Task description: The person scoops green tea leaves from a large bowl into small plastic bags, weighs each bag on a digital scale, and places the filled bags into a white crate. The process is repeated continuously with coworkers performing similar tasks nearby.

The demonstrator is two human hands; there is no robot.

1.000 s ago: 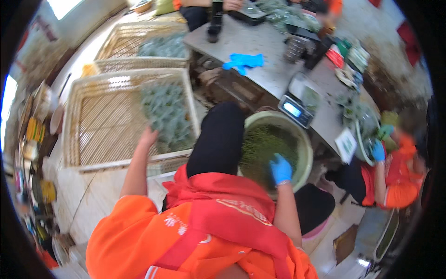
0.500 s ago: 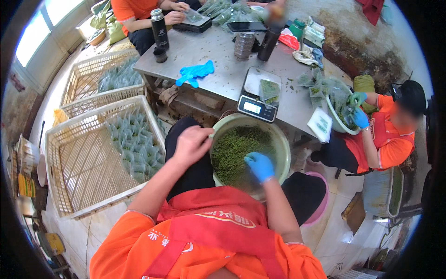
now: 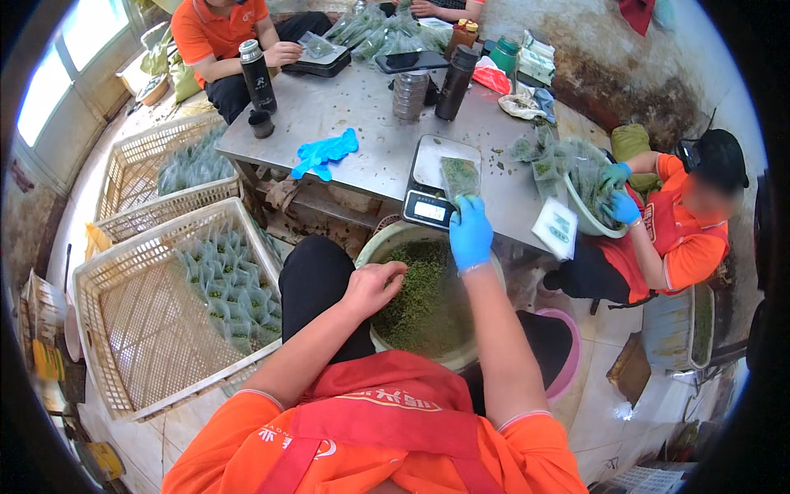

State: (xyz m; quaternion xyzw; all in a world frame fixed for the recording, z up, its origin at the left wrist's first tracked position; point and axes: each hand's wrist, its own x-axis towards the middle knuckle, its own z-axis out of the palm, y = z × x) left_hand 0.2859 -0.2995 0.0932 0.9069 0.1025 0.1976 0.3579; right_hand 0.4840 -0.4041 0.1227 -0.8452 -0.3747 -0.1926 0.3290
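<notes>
My right hand [image 3: 469, 229], in a blue glove, reaches to the scale [image 3: 426, 165] on the table edge, with its fingers closed on the lower end of a clear bag of small green berries [image 3: 458, 171]. My bare left hand [image 3: 374, 286] hovers above the left part of a pale green basin [image 3: 369, 337], its fingers loosely bent and apart, with nothing visible in them. The basin between my legs holds loose green berries [image 3: 411, 309].
Two slatted crates [image 3: 123, 321] with filled bags stand left. The steel table [image 3: 346, 123] bears flasks [image 3: 262, 86], a loose blue glove [image 3: 321, 151] and bag piles. Co-workers sit at back left [image 3: 222, 41] and right [image 3: 683, 255], the latter beside another basin [image 3: 594, 226].
The view has shifted. My left hand has left the crate side and come over the basin. My right hand has risen from the berries to the bag on the scale and closed on it.
</notes>
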